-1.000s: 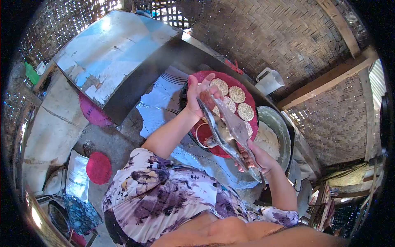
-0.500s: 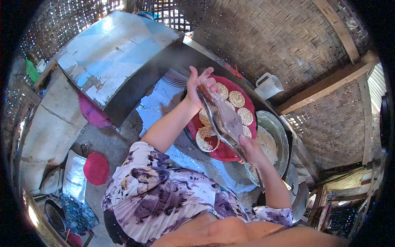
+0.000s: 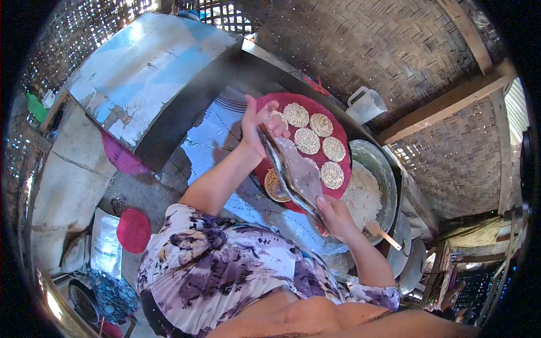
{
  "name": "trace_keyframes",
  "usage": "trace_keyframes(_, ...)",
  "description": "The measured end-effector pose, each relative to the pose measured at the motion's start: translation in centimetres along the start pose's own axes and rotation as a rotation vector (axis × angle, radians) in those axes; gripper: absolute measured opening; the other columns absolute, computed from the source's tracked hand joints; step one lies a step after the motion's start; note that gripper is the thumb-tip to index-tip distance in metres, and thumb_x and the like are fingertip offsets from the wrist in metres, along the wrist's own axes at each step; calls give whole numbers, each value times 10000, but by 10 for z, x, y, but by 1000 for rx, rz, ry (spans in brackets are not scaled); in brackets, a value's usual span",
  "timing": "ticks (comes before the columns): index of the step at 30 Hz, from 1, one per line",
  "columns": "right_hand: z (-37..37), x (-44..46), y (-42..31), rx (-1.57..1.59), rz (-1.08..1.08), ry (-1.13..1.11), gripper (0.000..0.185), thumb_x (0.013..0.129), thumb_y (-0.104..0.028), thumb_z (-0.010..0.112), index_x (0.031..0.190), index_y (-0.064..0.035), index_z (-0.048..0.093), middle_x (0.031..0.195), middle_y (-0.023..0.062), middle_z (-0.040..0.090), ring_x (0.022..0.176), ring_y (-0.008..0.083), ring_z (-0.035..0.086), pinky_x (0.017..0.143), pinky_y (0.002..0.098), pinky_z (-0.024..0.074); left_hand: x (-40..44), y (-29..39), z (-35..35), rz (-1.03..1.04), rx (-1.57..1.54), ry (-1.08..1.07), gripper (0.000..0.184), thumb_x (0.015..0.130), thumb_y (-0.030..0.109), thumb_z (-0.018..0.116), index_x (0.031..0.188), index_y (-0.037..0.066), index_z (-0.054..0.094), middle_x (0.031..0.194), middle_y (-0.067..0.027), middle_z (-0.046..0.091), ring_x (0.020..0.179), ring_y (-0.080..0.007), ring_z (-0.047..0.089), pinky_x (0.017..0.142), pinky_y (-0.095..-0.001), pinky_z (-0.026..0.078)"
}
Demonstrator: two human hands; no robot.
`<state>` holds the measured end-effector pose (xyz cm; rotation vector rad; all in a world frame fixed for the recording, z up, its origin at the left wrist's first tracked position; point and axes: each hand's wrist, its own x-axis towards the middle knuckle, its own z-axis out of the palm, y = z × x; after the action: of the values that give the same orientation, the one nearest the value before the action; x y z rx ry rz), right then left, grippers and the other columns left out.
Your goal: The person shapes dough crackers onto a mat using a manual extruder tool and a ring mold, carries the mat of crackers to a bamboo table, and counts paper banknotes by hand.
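Note:
My left hand [image 3: 260, 125] grips the upper end of a long wooden press-like tool [image 3: 290, 169], smeared pale along its broad face. Around its lower end is my right hand [image 3: 333, 215]. The tool is held slanting above a round red cloth-covered tray [image 3: 324, 194]. Several flat discs of pale noodle strands [image 3: 307, 141] lie on the cloth. Beside the tool, near the tray's lower left edge, is a small round mould [image 3: 275, 186] with strands in it, partly hidden by the tool.
Right of the tray stands a large metal basin [image 3: 389, 183] of white dough or flour [image 3: 360, 194], a wooden-handled utensil [image 3: 386, 235] at its edge. A white jug [image 3: 366, 105] is by the woven wall. A blue-white panel [image 3: 146, 73] rises at upper left; a red round cloth [image 3: 134, 231] lies below.
Both hands and the tool have shifted left across the tray, uncovering more noodle discs on its right. The utensil handle by the basin now shows more fully.

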<state>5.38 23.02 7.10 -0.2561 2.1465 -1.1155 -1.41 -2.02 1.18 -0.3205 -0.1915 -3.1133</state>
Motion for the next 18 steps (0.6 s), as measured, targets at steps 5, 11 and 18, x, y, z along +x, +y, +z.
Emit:
trace_keyframes(5,2,2,-12,-114,-88,135,448,857,-433,434,822,7,516,527,48,501,392,118,460,380,262,366,10,4,7,6,41,1,609,751,691,344,877,143,579,439,35,354,398,-112,395,484,-297,391)
trace_keyframes(11,-2,-15,-3,-92,-15,127,407,849,-396,473,893,6,515,534,40,505,400,112,470,383,251,372,6,-14,-10,-43,-35,-85,647,755,693,326,907,119,583,432,21,326,405,-143,386,478,-289,382)
trace_keyframes(18,-17,-62,33,164,-369,354,516,648,-254,710,1022,31,499,776,83,589,627,154,575,562,264,468,-29,-15,32,2,881,-55,778,755,572,485,1316,94,235,993,-118,524,988,-244,489,844,-389,372)
